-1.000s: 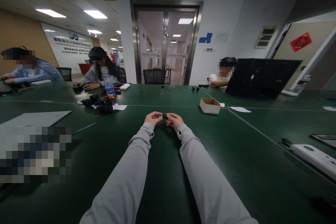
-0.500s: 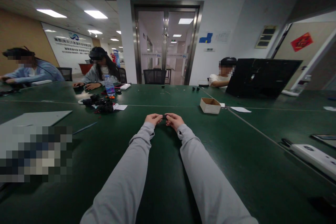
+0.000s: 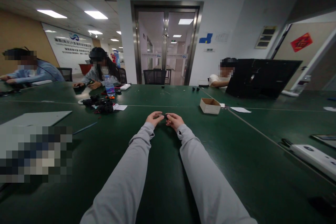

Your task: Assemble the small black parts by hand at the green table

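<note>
Between my two hands, over the green table [image 3: 168, 168], is a small black piece [image 3: 165, 116], too small to name. My right hand [image 3: 175, 121] pinches it between thumb and fingers. On the other side, my left hand [image 3: 154, 118] has its thumb and index finger apart, with the fingertips close to the black piece; whether they touch it I cannot tell. Both forearms reach forward in grey sleeves.
An open cardboard box [image 3: 210, 106] stands right of my hands. Black parts [image 3: 101, 104] and a water bottle [image 3: 109, 86] are at left. A dark monitor [image 3: 262, 77] and a white power strip [image 3: 313, 155] are at right. Several people sit around the table.
My left thumb and index finger have parted from their pinch at the black piece. My right hand still holds it in nearly the same place. A co-worker across the table has raised a hand slightly.
</note>
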`<state>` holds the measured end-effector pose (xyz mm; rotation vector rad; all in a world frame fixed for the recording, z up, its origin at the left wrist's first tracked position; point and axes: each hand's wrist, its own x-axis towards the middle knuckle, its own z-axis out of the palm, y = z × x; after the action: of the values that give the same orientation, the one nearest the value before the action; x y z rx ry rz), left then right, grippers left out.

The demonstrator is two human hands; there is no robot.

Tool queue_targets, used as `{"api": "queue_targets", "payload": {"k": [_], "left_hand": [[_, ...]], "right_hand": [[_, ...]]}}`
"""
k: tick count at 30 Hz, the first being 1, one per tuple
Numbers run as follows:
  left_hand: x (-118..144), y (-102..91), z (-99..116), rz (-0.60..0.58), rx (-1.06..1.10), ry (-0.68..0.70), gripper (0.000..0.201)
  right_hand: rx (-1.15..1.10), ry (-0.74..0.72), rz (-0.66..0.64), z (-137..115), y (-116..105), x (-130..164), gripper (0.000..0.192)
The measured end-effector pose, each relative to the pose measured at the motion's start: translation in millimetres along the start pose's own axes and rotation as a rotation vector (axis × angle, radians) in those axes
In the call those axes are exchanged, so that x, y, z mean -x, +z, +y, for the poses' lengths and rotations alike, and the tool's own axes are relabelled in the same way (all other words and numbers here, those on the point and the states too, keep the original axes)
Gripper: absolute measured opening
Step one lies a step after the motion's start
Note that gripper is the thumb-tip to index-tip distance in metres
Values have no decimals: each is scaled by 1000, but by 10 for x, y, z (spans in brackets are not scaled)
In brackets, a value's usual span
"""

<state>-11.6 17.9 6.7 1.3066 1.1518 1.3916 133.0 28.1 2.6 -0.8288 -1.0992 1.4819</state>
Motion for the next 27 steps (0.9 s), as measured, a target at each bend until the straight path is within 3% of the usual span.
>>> {"api": "queue_targets", "payload": {"k": [4,9,15,27], "left_hand": [[-15,44,20,69,-106,-197,27],[-10,44,33,90,-139,-115,6],[34,54,83,129,-177,-159,18],[62,95,124,89,-153,-135,11]], "right_hand": [[-10,2,-14,-4,4,9,21],[25,21,-8,-2,3,-1,21],[39,9,-5,5,3,-8,19],[25,-3,-44,27,-22,-35,22]]}}
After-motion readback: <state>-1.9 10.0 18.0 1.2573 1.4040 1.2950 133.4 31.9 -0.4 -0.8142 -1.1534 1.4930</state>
